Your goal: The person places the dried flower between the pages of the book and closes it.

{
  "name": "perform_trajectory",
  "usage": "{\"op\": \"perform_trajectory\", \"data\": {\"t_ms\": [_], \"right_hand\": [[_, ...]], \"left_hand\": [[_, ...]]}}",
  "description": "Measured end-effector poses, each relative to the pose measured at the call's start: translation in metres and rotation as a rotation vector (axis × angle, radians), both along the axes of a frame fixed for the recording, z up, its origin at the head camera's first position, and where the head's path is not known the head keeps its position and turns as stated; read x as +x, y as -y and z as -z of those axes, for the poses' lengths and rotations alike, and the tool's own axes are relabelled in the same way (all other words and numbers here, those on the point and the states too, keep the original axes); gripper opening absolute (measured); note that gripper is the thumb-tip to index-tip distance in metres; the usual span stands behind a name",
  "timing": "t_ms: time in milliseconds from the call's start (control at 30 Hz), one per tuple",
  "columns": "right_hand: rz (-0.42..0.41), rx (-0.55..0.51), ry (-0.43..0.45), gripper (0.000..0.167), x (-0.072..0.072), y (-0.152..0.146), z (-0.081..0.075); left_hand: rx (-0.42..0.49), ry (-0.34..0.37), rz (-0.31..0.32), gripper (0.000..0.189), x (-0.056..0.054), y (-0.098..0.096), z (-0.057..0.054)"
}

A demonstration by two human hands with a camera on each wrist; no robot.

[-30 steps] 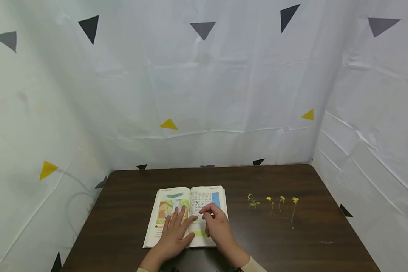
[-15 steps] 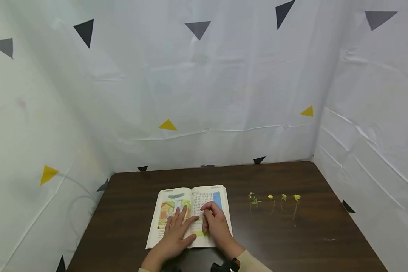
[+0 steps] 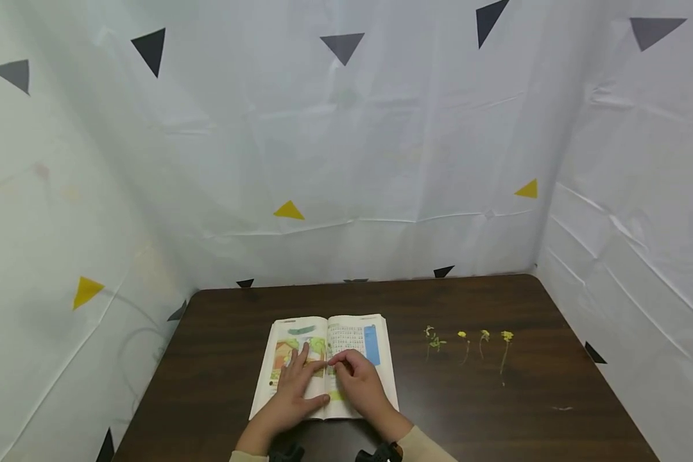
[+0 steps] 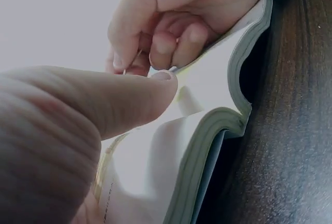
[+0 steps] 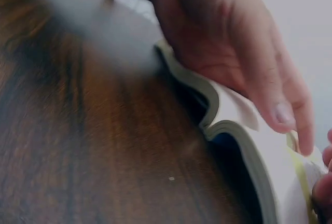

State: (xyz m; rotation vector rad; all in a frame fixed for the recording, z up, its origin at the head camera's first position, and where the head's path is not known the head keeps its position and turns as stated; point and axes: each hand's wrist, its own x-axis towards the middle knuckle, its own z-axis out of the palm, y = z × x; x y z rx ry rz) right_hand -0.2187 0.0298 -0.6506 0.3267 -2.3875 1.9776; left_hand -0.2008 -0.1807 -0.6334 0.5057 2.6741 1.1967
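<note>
Nearest: cream sleeves (image 3: pixel 421 446), and a black wrist camera (image 3: pixel 384 453) strapped at each wrist. Left hand (image 3: pixel 291 388) spread, palm down, fingers fanned over the left page, thumb reaching across the gutter. Right hand (image 3: pixel 360 385) above the right page by the fold, thumb and forefinger together, apparently pinching a thin strand (image 4: pixel 138 54) — straw-pale, stem-like; its far end is hidden, so whether it carries a flower I cannot tell. The two forefinger tips lie very close; touching or not, unclear.

Under both hands: open book (image 3: pixel 317 384), flat on the table, colour picture at left, text and a blue column at right. Thick page block, both halves arching up from the spine. Judged moderately heavy, leaves limp and springy, liable to lift at the gutter; best held by a flat palm near the fold or by the outer edges.

Right of the book, well apart from it: leafy sprig (image 3: pixel 436 342), then three slender yellow flower sprigs (image 3: pixel 507 337) in a loose row. Probably near weightless, soft, easily bruised or snapped — take low on the stem, lightly, away from the blooms.

Beneath all, dark wood-grain table (image 3: pixel 225 359). Beyond it, creased white sheeting (image 3: pixel 381 160) with black, grey and yellow triangles.
</note>
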Motion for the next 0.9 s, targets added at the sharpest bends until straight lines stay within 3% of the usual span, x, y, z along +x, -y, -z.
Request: {"op": "perform_trajectory", "data": {"t_ms": [100,200,700,900], "right_hand": [[0.000,0.093,-0.052,0.013,0.0001,0.0017,0.0008],[-0.005,0.123,-0.063,0.011,0.0009,0.0017,-0.0001],[0.003,0.098,-0.051,0.011,-0.0007,0.0022,-0.0010],[0.033,0.110,-0.030,0.012,0.0003,0.0052,-0.0031]], "left_hand": [[0.018,0.013,-0.013,0.062,-0.0011,0.0001,0.0000],[0.055,0.037,-0.017,0.059,-0.0020,0.0012,0.0000],[0.148,0.151,0.009,0.054,-0.0063,0.0062,-0.0026],[0.151,0.161,0.016,0.056,-0.0061,0.0061,-0.0057]]}}
